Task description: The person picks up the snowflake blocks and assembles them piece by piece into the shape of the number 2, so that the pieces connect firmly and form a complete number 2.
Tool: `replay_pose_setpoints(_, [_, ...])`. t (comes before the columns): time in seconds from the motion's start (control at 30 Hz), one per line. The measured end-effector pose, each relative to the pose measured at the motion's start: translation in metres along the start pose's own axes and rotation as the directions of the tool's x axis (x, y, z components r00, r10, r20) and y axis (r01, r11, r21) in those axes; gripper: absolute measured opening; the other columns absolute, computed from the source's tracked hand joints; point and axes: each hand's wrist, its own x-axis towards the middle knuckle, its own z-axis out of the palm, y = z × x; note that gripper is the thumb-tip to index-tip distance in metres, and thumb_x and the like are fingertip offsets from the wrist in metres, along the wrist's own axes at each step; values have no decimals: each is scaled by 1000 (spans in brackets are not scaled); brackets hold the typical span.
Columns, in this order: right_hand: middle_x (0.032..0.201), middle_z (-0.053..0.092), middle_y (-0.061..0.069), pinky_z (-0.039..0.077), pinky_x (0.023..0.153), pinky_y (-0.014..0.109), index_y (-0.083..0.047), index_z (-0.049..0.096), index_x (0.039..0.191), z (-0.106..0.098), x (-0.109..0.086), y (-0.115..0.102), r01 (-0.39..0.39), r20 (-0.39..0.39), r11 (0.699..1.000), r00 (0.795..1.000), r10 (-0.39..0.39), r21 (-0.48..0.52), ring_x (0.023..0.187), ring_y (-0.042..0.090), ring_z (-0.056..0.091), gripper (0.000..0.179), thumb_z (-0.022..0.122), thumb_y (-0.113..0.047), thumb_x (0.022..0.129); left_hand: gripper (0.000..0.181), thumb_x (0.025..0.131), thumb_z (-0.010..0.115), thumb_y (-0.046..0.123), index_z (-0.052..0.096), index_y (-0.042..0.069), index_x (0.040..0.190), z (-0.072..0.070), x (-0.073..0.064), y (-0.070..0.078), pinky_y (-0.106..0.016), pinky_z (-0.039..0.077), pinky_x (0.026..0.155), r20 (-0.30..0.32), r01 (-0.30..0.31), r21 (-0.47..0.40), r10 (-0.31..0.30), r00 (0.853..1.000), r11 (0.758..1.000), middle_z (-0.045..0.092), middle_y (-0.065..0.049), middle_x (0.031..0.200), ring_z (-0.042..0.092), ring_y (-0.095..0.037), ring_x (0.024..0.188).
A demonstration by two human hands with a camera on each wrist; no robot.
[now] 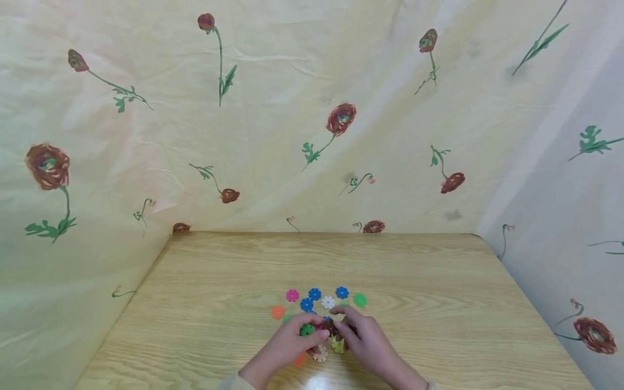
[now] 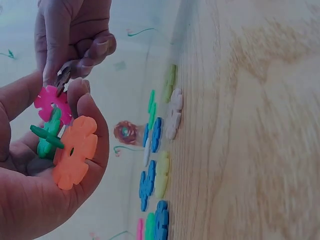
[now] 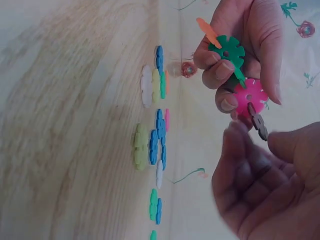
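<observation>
Linked discs (image 2: 77, 132) — in left hand (image 1: 291, 340), brown end (image 3: 257, 121) at right hand (image 1: 364, 337).

Head view: bright, soft, even light, seemingly from above, with a white glare patch (image 1: 319, 382) toward the near edge of the pale wood-grain table (image 1: 219, 281) and broad pale sheen streaks across the cream, flower-printed fabric sheet (image 1: 278, 81) beyond its far edge. Both wrist views dimmer, cool-grey, slightly hazy; in the left one, right hand (image 2: 77, 32) in shade, orange flower-shaped plastic disc (image 2: 77, 150) fairly crisp. Wood grain soft and smeared in both.
</observation>
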Motion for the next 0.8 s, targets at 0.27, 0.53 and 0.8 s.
replay_pose_setpoints(0.27, [78,63,-5,46,52,22,-4,68,100,2,2,12,-104,6,971,994,108,-216,58,2,52,18,72,-17,89,24,96,64,22,62,2,109,-6,0,-4,-31,56,66,-93,39,-69,-45,995,997,65,-18,86,63,-21,70])
replay_pose_setpoints(0.53, [78,54,-7,43,61,27,-8,67,100,7,0,20,-122,3,908,991,134,-401,68,9,48,37,84,-26,72,24,95,66,19,61,2,111,-7,-2,-5,-30,55,65,-113,55,-90,-65,991,994,65,-15,92,62,-19,68])
replay_pose_setpoints(0.8, [76,48,-7,38,56,25,-11,65,95,13,1,24,-68,40,888,995,96,-454,64,7,43,33,85,-23,71,25,94,66,20,62,2,112,-6,-4,-3,-29,55,64,-115,57,-108,-69,991,993,66,-15,95,61,-17,67])
